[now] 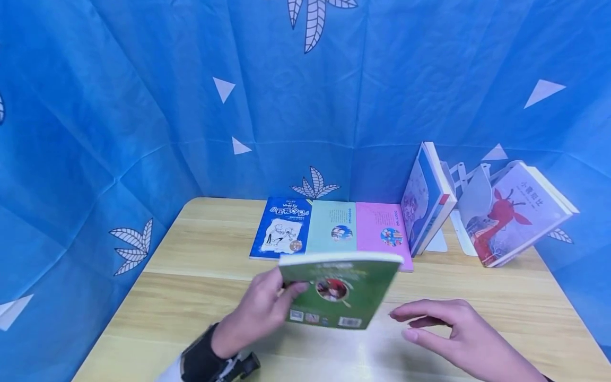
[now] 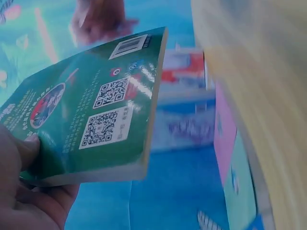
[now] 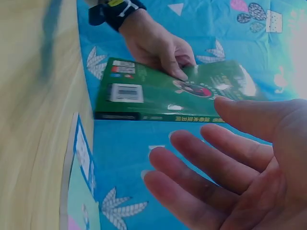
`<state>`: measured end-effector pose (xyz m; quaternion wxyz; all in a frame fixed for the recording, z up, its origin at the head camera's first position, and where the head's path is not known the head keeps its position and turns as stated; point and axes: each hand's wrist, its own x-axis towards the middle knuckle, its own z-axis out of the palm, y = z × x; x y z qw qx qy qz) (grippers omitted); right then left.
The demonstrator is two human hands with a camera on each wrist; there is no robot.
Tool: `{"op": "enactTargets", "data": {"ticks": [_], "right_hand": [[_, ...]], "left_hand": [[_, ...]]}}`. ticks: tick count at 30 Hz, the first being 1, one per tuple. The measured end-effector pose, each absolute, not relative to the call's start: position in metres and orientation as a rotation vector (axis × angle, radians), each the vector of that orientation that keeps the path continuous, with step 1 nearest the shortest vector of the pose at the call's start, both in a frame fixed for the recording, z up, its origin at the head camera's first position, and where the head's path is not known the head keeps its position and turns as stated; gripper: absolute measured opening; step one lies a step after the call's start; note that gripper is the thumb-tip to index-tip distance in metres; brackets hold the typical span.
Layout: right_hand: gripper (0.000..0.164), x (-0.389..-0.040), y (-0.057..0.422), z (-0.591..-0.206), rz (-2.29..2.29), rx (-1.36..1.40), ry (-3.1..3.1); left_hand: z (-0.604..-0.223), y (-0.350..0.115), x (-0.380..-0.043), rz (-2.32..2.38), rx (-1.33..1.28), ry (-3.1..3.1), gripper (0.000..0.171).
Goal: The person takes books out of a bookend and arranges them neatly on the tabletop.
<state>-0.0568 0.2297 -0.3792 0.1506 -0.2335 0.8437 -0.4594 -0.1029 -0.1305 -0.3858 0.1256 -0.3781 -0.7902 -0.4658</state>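
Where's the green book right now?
In the head view, the green book is just below centre, gripped at its left edge by the left hand, held above the table and nearer the camera than the mint book and pink book.

Head view forward and down over table [image 1: 191,286], sideways wrist views up close, sharing green book [image 1: 358,292]

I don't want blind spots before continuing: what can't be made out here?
Head view: front cover of the glossy green paperback book, facing away from the camera.
Head view: near edge of the flat mint-green book, hidden behind the paperback.
Head view: fingertips of the bare left hand, except the thumb's, hidden behind the paperback.
Left wrist view: bare right hand, blurred.
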Motion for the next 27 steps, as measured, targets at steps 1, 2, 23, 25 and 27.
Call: {"op": "enactTargets", "data": {"ticks": [1,2,23,25,27], "right_hand": [[0.03,-0.057,0.232,-0.38,-1.311,-0.674,2.43],[0.03,-0.057,0.234,-0.381,-1.3,-0.696,2.452],[0.027,-0.054,0.246,-0.393,-1.177,-0.787,2.698],[0.027,-0.054,0.247,-0.394,-1.179,-0.78,2.697],[0.027,-0.054,0.248,-0.395,-1.182,-0.781,2.697]], "left_hand": [[-0.383,-0.137,-0.106,-1.398,-1.031,-2.335,0.028],[-0.38,-0.144,-0.11,-1.436,-0.958,-2.36,0.028],[-0.373,-0.271,-0.207,-1.094,-0.106,-2.81,0.038],[-0.376,-0.279,-0.214,-1.068,-0.102,-2.813,0.038],[-0.378,-0.288,-0.221,-1.034,-0.105,-2.817,0.038]]}}
